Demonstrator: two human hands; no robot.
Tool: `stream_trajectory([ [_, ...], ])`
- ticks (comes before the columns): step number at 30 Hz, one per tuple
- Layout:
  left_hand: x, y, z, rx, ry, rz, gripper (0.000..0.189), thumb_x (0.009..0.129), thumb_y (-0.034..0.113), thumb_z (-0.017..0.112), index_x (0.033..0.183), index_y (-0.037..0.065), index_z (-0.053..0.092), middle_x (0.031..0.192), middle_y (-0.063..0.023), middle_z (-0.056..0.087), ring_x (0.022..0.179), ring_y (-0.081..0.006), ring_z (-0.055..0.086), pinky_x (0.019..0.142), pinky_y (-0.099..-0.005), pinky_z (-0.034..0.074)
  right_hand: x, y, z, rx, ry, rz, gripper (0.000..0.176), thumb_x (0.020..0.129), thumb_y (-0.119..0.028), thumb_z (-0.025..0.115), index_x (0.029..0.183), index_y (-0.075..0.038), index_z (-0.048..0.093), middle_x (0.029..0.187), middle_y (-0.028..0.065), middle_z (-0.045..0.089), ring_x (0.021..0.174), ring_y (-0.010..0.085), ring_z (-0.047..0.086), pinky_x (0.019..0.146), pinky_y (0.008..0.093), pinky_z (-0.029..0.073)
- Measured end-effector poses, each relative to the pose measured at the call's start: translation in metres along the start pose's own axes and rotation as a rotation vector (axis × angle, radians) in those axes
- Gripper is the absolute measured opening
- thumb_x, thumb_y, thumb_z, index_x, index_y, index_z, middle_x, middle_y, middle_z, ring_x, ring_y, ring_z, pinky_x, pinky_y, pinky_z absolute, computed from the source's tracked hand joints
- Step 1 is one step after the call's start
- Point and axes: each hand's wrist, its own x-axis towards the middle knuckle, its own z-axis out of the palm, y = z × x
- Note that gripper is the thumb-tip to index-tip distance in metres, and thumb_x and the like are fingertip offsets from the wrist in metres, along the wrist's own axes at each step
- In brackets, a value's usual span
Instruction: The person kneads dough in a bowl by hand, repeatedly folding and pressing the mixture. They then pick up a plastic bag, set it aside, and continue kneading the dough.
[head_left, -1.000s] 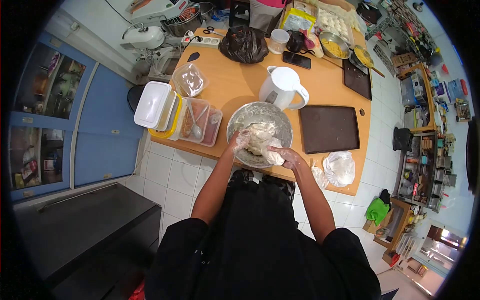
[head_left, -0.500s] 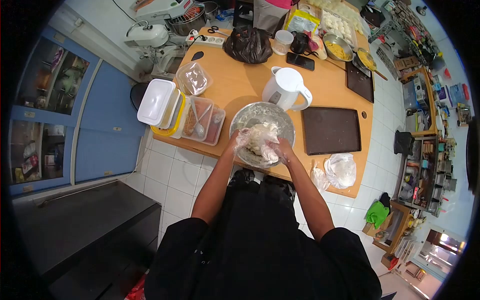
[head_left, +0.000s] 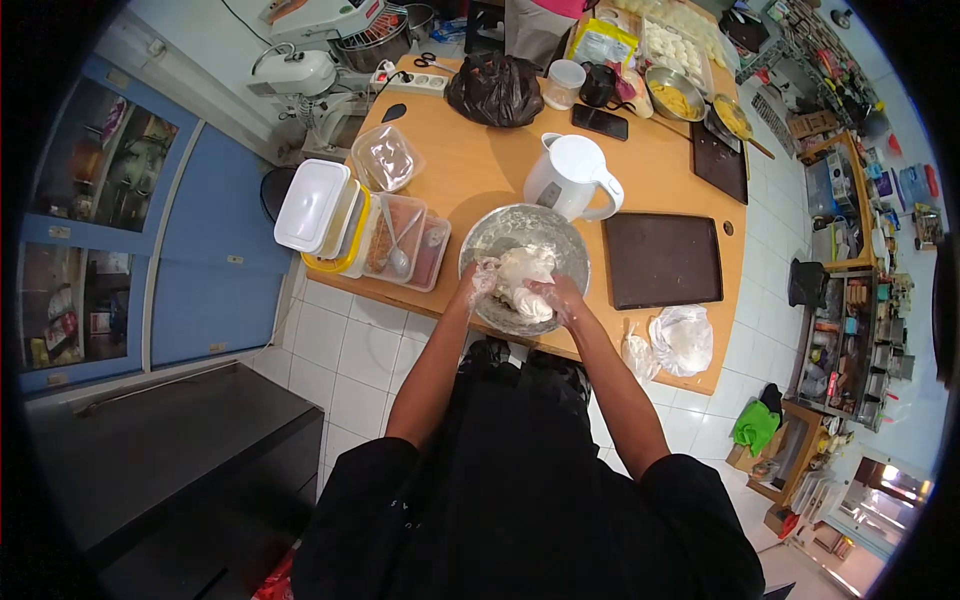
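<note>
While in bowl (head_left: 497,223) — dough (head_left: 523,274), long axis near-to-far, left hand (head_left: 480,281), right hand (head_left: 561,299): grips closed on it.

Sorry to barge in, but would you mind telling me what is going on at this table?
A person stands at the wooden table working a lump of white dough inside a metal bowl. The left hand and the right hand close on the dough from either side, though how firm the grip is cannot be judged. A white jug stands just behind the bowl, a dark tray lies to its right, and plastic tubs sit to its left.
</note>
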Motion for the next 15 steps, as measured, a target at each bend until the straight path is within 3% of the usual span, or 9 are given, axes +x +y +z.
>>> stream_trajectory([
  [2, 0.003, -0.007, -0.004, -0.068, -0.024, -0.007, 0.026, 0.088, 0.015, 0.059, 0.111, 0.004, 0.060, 0.087, -0.0067, 0.064, 0.071, -0.0147, 0.061, 0.060, -0.0293, 0.051, -0.014, -0.013, 0.007, -0.086, 0.071, -0.066, 0.062, 0.077, -0.013, 0.077, 0.121, 0.017, 0.045, 0.104, 0.0184, 0.063, 0.094, 0.0198, 0.062, 0.077, 0.0287, 0.051],
  [5, 0.007, -0.015, -0.008, -0.038, -0.024, -0.025, 0.028, 0.086, 0.013, 0.060, 0.112, 0.005, 0.059, 0.089, -0.0066, 0.063, 0.073, -0.0150, 0.061, 0.061, -0.0298, 0.052, 0.006, 0.000, 0.000, -0.190, 0.042, -0.086, 0.083, 0.073, -0.029, 0.081, 0.128, 0.019, 0.040, 0.118, 0.0260, 0.057, 0.100, 0.0244, 0.060, 0.082, 0.0320, 0.049],
  [8, -0.017, 0.016, -0.002, -0.093, -0.001, -0.044, 0.028, 0.084, 0.011, 0.060, 0.112, 0.005, 0.060, 0.089, -0.0051, 0.062, 0.072, -0.0141, 0.060, 0.062, -0.0289, 0.051, 0.013, 0.008, 0.004, -0.174, 0.208, -0.172, 0.080, 0.073, -0.021, 0.083, 0.124, 0.019, 0.038, 0.108, 0.0174, 0.060, 0.087, 0.0159, 0.058, 0.074, 0.0269, 0.049],
  [10, -0.013, 0.016, -0.006, 0.014, -0.014, -0.013, 0.027, 0.084, 0.011, 0.060, 0.111, 0.005, 0.061, 0.089, -0.0043, 0.063, 0.072, -0.0133, 0.060, 0.062, -0.0289, 0.051, 0.017, 0.013, 0.005, -0.194, 0.223, -0.166, 0.083, 0.073, -0.022, 0.083, 0.127, 0.020, 0.037, 0.111, 0.0181, 0.059, 0.087, 0.0157, 0.058, 0.074, 0.0266, 0.049],
  [15, -0.009, 0.003, -0.010, -0.094, -0.074, 0.026, 0.024, 0.085, 0.013, 0.059, 0.107, 0.004, 0.064, 0.091, -0.0047, 0.063, 0.074, -0.0130, 0.060, 0.062, -0.0276, 0.050, 0.009, 0.006, -0.006, -0.079, 0.154, -0.085, 0.086, 0.075, -0.024, 0.081, 0.132, 0.019, 0.032, 0.116, 0.0201, 0.057, 0.091, 0.0166, 0.059, 0.077, 0.0268, 0.049],
])
